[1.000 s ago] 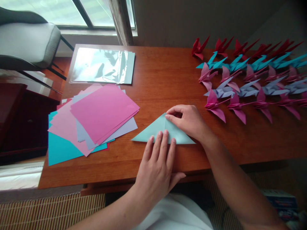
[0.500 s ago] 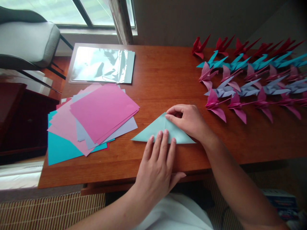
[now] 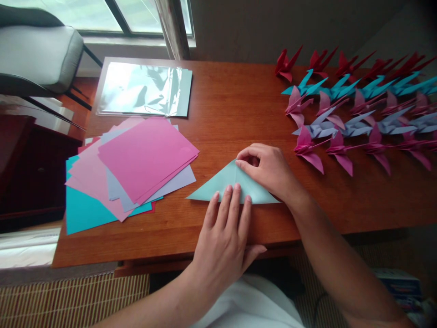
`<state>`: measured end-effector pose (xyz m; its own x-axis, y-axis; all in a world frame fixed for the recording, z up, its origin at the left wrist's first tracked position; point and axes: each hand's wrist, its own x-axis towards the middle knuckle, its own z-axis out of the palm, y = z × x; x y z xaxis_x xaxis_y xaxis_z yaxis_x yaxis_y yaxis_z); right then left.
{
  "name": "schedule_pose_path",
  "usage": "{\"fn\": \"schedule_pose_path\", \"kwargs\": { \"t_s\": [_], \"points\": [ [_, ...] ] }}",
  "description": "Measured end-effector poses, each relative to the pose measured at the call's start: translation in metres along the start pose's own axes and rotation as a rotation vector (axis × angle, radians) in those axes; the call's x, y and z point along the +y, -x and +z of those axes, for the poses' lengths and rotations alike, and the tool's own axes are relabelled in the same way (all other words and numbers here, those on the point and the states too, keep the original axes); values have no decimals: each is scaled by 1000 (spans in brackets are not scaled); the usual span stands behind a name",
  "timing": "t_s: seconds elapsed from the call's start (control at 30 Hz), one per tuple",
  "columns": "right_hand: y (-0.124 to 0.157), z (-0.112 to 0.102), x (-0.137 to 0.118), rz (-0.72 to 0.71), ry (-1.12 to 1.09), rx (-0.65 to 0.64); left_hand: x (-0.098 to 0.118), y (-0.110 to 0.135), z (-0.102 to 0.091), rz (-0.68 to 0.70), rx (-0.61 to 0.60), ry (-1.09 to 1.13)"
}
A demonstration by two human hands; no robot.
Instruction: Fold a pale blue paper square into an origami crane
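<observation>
A pale mint sheet of origami paper (image 3: 218, 183), folded into a triangle, lies flat on the wooden table with its long edge towards me and its peak pointing away. My left hand (image 3: 223, 232) rests over the near long edge, fingers stretched out and pressing the paper, thumb out to the side. At the peak, my right hand (image 3: 269, 168) pinches the top corner between thumb and forefinger. Its palm and wrist hide part of the triangle's right side.
Loose sheets of coloured paper (image 3: 146, 159) lie piled at the left. Behind them is a clear plastic packet of paper (image 3: 139, 91). Rows of folded paper cranes (image 3: 309, 148) in several colours stand at the right. A chair (image 3: 37, 54) is beyond the table's left edge.
Both hands hold nearly the same pose on the folded paper. The whole view has shifted slightly; the paper shows no new fold.
</observation>
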<state>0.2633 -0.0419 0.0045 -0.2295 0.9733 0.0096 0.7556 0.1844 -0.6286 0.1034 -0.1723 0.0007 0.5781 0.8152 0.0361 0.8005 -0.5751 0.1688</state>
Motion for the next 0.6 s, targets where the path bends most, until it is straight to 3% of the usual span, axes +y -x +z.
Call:
{"fn": "schedule_pose_path", "kwargs": {
  "t_s": [0.6],
  "points": [
    [-2,-3,-1,4,6,-30,1,-1,-2,-9,-4,6]
  ]
}}
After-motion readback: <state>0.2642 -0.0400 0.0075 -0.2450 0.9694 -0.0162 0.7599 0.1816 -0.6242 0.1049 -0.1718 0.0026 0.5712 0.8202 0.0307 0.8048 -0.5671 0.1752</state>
